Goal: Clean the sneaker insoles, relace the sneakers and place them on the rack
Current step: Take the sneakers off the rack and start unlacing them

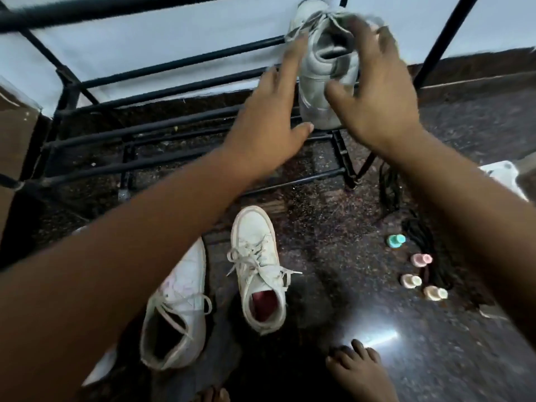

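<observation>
Head view: the grey sneaker [327, 79] is steadied on the bars of the rack [174, 90] between the left hand [269, 126] and right hand [377, 105], fingers spread wide, not clasped. If released off-centre, it may be tipped through the gaps between bars.

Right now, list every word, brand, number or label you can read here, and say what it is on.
No text can be read.
Grey sneaker: blurred, nothing legible.
White sneaker with red insole: no brand visible.
Other white sneaker: nothing legible.
Small bottles: too small to tell.
</observation>
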Demonstrator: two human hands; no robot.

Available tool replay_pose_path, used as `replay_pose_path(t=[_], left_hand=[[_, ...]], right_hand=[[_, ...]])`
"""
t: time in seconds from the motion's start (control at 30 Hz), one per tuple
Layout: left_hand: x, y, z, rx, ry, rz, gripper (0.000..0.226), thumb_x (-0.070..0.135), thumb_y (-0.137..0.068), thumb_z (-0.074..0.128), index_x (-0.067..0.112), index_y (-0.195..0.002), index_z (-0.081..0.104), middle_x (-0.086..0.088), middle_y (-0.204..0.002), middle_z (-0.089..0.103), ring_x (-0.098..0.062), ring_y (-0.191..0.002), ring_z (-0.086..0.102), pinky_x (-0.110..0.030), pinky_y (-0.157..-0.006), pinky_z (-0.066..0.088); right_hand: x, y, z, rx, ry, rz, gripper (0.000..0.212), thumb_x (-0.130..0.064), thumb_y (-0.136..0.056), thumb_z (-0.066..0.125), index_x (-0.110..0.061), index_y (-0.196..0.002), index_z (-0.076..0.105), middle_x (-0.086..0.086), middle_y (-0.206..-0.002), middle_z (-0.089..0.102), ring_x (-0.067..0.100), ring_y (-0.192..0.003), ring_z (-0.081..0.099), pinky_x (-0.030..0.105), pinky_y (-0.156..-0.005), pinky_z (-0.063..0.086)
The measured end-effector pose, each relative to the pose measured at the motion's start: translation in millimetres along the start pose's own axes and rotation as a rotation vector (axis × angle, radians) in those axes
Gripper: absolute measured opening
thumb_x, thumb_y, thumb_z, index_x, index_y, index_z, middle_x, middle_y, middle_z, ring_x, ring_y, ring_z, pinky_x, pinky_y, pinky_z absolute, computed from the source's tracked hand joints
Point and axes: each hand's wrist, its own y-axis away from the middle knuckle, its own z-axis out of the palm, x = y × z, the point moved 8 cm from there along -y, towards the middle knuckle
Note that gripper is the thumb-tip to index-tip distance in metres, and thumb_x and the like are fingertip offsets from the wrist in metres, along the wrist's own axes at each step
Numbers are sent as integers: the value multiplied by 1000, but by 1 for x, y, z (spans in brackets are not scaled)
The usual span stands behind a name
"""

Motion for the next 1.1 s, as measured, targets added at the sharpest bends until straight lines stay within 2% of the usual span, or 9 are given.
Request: replay_pose_path(t=[0.1, 0.17, 0.33, 0.5, 0.57, 0.63, 0.73, 0.9, 1.1], left_hand=[[-6, -39, 18, -79, -39, 11, 77, 20, -87, 59, 23, -149, 14, -14, -140, 40, -25, -120, 47, -18, -84, 34], [-6, -50, 26, -73, -43, 8, 63, 17, -88, 56, 20, -144, 27, -15, -130, 47, -23, -109, 50, -16, -77, 32], [5, -30, 30, 117, 51, 64, 52, 8, -78, 65, 8, -127, 47, -12, -114, 60, -27, -99, 57, -31, -75, 46], [38, 33, 27, 177, 162, 145, 40, 3, -75, 67, 8, -113, 56, -9, -115, 56, -21, -96, 58, -39, -73, 55], [52, 63, 31, 197, 180, 137, 41, 4, -75, 69, 10, -114, 59, -18, -128, 53, -27, -107, 60, -37, -84, 56], [64, 95, 38, 201, 136, 125, 48, 8, -73, 74, 17, -117, 57, -22, -137, 48, -29, -112, 60, -29, -93, 51], [80, 141, 59, 114, 156, 124, 50, 14, -76, 74, 27, -117, 48, -20, -141, 45, -26, -108, 63, -24, -89, 49], [88, 200, 95, 48, 194, 155, 31, 18, -86, 63, 21, -115, 51, -21, -141, 45, -23, -107, 65, -24, -90, 50], [54, 232, 147, -106, 204, 44, 20, 22, -87, 54, 22, -107, 53, -17, -145, 41, -22, -104, 63, -21, -84, 45]], right_hand=[[2, -10, 17, -155, 118, 3, 44, -31, -87, 52, -16, -127, 43, 21, -123, 49, 39, -102, 53, 37, -73, 38], [4, -9, 17, -138, 76, -19, 34, -24, -88, 53, -10, -118, 44, 21, -112, 55, 37, -95, 54, 34, -68, 33], [9, 16, -1, -23, -82, -29, 19, -19, -86, 58, -8, -101, 52, 15, -98, 61, 35, -84, 58, 42, -69, 46], [11, 81, -28, 32, -195, -63, 19, -17, -85, 64, -12, -102, 59, 7, -107, 60, 26, -82, 59, 37, -65, 46], [11, 110, -40, 10, -219, -58, 18, -13, -86, 65, -9, -103, 61, 6, -116, 59, 23, -88, 60, 36, -71, 48], [13, 144, -52, -27, -191, -51, 19, -9, -85, 64, -6, -104, 63, 8, -121, 58, 15, -90, 58, 24, -76, 46], [21, 195, -60, -83, -136, -31, 15, -11, -83, 63, -7, -96, 67, 12, -118, 61, 4, -86, 52, 3, -78, 35], [34, 260, -51, -127, -124, -48, 16, -31, -89, 49, -24, -99, 59, 8, -120, 59, -1, -116, 51, -2, -87, 29], [65, 301, 9, -313, -257, 21, 26, -49, -94, 40, -31, -100, 58, 0, -126, 57, 10, -89, 60, 16, -67, 44]])
